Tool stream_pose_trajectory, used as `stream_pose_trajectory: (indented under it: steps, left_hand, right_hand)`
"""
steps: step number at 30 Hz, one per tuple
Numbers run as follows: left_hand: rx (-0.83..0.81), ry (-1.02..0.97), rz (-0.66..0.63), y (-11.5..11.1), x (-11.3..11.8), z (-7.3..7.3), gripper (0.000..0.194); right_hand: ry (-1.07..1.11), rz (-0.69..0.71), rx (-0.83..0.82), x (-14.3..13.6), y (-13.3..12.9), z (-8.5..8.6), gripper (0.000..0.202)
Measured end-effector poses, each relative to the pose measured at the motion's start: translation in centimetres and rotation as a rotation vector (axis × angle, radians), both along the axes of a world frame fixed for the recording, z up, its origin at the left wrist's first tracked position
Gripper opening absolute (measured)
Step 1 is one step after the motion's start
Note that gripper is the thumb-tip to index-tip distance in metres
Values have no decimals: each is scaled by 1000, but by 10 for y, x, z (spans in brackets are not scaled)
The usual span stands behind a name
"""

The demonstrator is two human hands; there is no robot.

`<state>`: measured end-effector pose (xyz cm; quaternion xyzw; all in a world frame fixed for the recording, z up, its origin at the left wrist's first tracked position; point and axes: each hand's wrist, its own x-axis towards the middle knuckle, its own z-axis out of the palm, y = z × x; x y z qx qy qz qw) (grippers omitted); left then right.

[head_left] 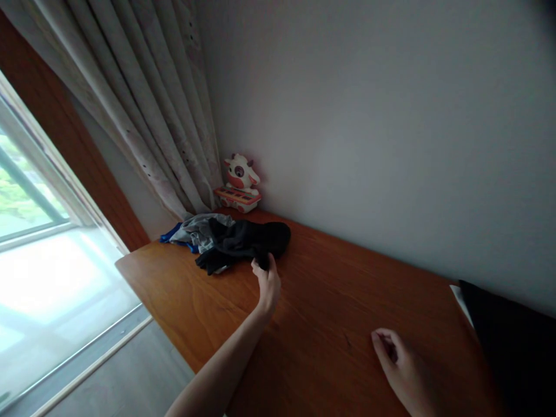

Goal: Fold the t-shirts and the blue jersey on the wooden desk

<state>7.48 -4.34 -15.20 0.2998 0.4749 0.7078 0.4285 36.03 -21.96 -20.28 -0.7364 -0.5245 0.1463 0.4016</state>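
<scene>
My left hand (268,283) reaches to the far left part of the wooden table and pinches the near edge of a black garment (260,234) between thumb and fingers. The garment lies crumpled, and its exact kind does not show. Part of it rests over a grey garment (197,227), beside which some blue cloth (170,233) sticks out. Lower right, my right hand (398,360) hovers over or rests on the table, I cannot tell which. Its fingers are curled in towards the thumb, with nothing visible in them.
A cow-shaped toy piano (238,185) stands in the back corner against the wall and the curtain (143,104). The wooden table (321,301) ends at the left, near a bright window. A black sheet-like thing (512,347) with a white edge lies at the right.
</scene>
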Motion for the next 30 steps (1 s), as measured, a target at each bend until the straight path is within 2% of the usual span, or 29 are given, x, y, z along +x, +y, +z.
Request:
stream_pose_trajectory:
  steps: [2, 3, 5, 7, 9, 11, 12, 13, 14, 15, 16, 18, 20, 22, 24, 25, 27, 30]
  left_hand:
    - [163, 319, -127, -14, 2, 7, 23]
    - [239, 448, -267, -20, 2, 11, 26]
    - [304, 550, -681, -32, 2, 17, 37]
    - [239, 501, -1103, -41, 3, 21, 46]
    - [177, 414, -1449, -49, 7, 22, 54]
    - [177, 262, -1718, -55, 13, 24, 68]
    - [186, 166, -1778, -57, 17, 24, 74]
    - [196, 84, -1753, -58, 19, 25, 77]
    - [205, 50, -1648, -57, 22, 25, 76]
    - [215, 86, -1483, -56, 23, 26, 72]
    - [235, 193, -1282, -53, 23, 26, 66]
    - [308, 536, -912, -47, 22, 25, 50]
    - [388, 874, -702, -42, 20, 22, 36]
    - [428, 1028, -653, -41, 18, 19, 34]
    - [421, 1013, -671, -42, 17, 17, 40]
    - [419, 993, -665, -43, 17, 16, 43]
    - [439, 1006, -612, -44, 17, 14, 46]
    - [487, 1163, -572, -42, 17, 10, 46]
  right_hand:
    - [19, -17, 61, -2, 1, -1, 55]
    - [26, -31, 105, -4, 1, -2, 57]
    - [36, -56, 188, -5, 0, -4, 63]
    - [45, -62, 220, -6, -2, -5, 67]
    - [49, -29, 203, -5, -4, -5, 64]
    - [38, 43, 174, -3, -7, -3, 60]
    - [19, 76, 164, -3, -8, -1, 58]
    - [-13, 101, 153, -3, -8, 0, 56]
    - [-55, 115, 146, -3, -8, 2, 54]
    - [-105, 117, 145, -5, -8, 3, 53]
    - [-156, 108, 151, -6, -7, 5, 53]
    - [-235, 76, 175, -11, -4, 8, 54]
    - [-258, 62, 194, -16, -2, 11, 48]
    - [-225, 71, 187, -20, -1, 12, 42]
    - [-136, 28, 174, -19, -2, 12, 41]
    - [-76, -36, 177, -16, -2, 12, 43]
    - [57, -245, 212, -6, -4, 10, 51]
    - [210, -660, 292, 21, -11, 6, 58]
